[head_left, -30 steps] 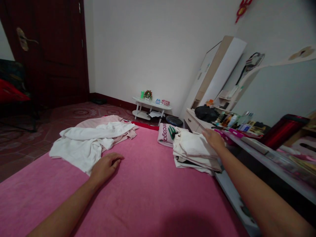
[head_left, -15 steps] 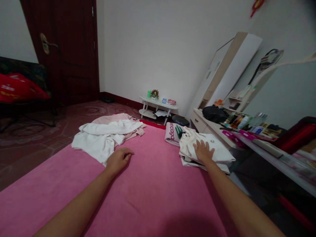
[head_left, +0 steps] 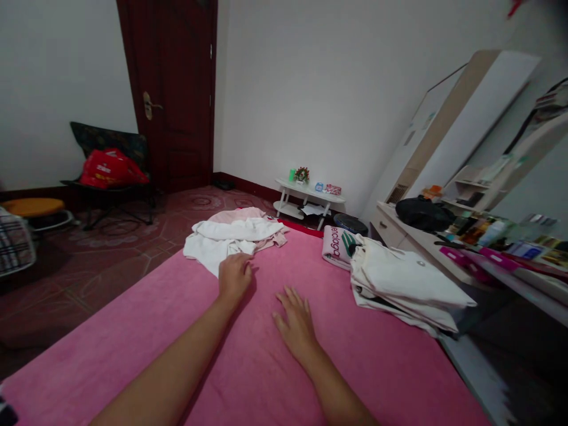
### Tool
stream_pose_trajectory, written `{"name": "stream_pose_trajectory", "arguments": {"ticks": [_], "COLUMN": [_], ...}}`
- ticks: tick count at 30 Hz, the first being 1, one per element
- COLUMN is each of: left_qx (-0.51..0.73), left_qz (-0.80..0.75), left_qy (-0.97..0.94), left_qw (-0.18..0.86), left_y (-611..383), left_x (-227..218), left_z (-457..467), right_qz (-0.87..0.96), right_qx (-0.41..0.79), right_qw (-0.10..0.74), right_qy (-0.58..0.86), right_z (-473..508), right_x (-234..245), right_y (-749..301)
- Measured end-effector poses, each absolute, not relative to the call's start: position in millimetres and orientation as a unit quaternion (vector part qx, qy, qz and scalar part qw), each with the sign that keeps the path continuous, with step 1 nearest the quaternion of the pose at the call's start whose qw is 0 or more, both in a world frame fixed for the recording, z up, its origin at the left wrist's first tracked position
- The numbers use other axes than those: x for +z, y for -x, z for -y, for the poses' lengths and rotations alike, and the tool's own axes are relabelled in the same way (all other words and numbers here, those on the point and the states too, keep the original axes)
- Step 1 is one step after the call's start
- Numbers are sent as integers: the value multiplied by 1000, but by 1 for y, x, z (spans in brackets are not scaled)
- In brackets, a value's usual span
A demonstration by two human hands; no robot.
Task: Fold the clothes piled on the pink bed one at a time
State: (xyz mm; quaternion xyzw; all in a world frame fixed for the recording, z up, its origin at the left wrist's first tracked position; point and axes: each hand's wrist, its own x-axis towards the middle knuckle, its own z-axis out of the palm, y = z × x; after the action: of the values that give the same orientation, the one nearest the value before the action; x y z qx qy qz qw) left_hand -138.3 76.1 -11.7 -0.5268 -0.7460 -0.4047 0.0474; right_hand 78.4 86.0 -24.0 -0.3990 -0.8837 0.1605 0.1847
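My right hand [head_left: 296, 325] is over the pink bedspread [head_left: 275, 378], its fingers spread and nothing in them. Loosely curved, my left hand [head_left: 235, 275] sits at the near edge of a crumpled white garment [head_left: 213, 239]; a gap shows between its thumb and fingers, and I see no cloth gripped. Behind and under that garment lies a pale pink garment [head_left: 242, 215]. On the right side of the bed is a stack of folded white clothes [head_left: 399, 275]. Against it rests a folded pale pink garment [head_left: 333, 245] with dark lettering and a green mark.
A dressing table [head_left: 399, 236] with a black bag [head_left: 423, 213] and several bottles stands close along the right. Past the bed's far end is a small white table [head_left: 306, 190]. A folding chair [head_left: 133, 142] holding a red bag [head_left: 110, 168] stands near the door.
My right hand has left the folded white stack and moved left over the bedspread. My left hand now reaches slightly closer to the white garment. The view has turned left.
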Motion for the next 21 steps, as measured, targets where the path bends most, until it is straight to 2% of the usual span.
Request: {"name": "stream_pose_trajectory", "arguments": {"ticks": [3, 6, 9, 13, 21], "left_qx": [-357, -264, -227, -186, -199], "left_qz": [825, 886, 890, 877, 860], "left_qy": [427, 372, 394, 440, 470], "left_qw": [96, 82, 44, 47, 18], "left_y": [159, 176, 181, 173, 158], "left_x": [-2, 2, 5, 11, 21], "left_z": [-64, -59, -59, -60, -61], "right_qz": [882, 879, 877, 876, 876], "right_qx": [182, 192, 194, 197, 202], "right_qw": [195, 207, 211, 216, 223], "right_qy": [388, 385, 386, 383, 378], "right_z": [-89, -93, -92, -91, -92], "right_x": [-21, -21, -21, -22, -22], "right_y": [-82, -85, -85, -84, -85]}}
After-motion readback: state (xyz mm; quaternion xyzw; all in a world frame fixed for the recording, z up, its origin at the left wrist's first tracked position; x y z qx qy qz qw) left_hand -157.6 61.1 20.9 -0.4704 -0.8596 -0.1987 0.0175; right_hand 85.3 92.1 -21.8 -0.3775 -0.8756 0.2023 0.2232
